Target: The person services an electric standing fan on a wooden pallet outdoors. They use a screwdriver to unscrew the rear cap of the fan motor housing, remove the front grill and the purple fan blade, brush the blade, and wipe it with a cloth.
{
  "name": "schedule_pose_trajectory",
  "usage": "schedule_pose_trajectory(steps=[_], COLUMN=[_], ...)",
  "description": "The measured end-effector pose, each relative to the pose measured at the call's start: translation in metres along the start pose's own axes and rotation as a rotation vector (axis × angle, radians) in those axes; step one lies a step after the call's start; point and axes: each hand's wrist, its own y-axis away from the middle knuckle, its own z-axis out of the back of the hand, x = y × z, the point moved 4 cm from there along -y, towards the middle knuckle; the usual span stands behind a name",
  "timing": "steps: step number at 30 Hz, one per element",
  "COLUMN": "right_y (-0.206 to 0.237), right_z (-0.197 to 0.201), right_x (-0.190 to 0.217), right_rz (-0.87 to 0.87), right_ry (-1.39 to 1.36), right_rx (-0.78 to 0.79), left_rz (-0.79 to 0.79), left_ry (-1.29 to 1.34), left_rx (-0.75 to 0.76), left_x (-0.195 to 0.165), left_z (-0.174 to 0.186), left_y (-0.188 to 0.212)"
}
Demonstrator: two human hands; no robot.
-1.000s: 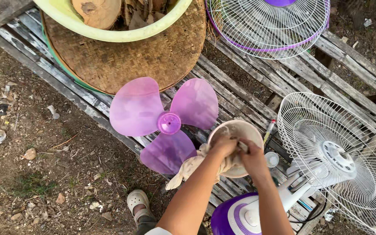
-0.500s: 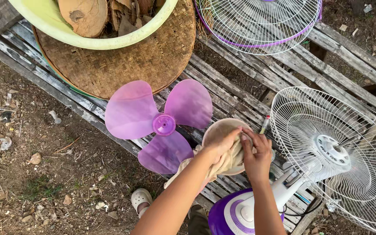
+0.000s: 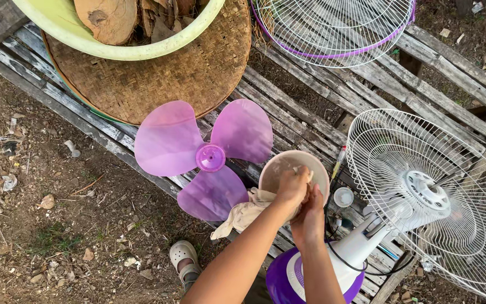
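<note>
Outdoors, over bare littered dirt, on a weathered slat bench (image 3: 288,118). Clenched the left hand (image 3: 293,188) on a limp beige cloth (image 3: 243,214) at the near rim of a smooth, round, pale bowl (image 3: 279,169). Pressed the right hand (image 3: 309,217) to the bowl's near side; could not tell whether those fingers had closed.

Seemed to be wiping: best done with the bowl braced firm and the cloth bunched tight, so the rim did not tip off the slats.

Left of the bowl, lay a translucent purple three-lobed blade (image 3: 167,141), glossy plastic. Beyond the bowl, sat a coarse woven tray (image 3: 198,73) under a yellow-green basin (image 3: 85,39) of wood chunks, plus a thin wire grille (image 3: 333,28) with purple rim. Right of the bowl, stood a white wire fan cage (image 3: 423,191).
</note>
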Motion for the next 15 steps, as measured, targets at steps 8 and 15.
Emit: schedule_pose_trajectory(steps=[8, 15], right_y=[0.017, 0.006], right_z=[-0.025, -0.012], right_x=[0.015, 0.010], right_rz=[0.127, 0.038], right_ry=[0.266, 0.461], right_rx=[-0.028, -0.098], left_rz=[-0.064, 0.007], left_ry=[-0.180, -0.327], left_rx=[-0.063, -0.220], left_x=[-0.007, -0.016], left_z=[-0.009, -0.006], left_y=[0.009, 0.013])
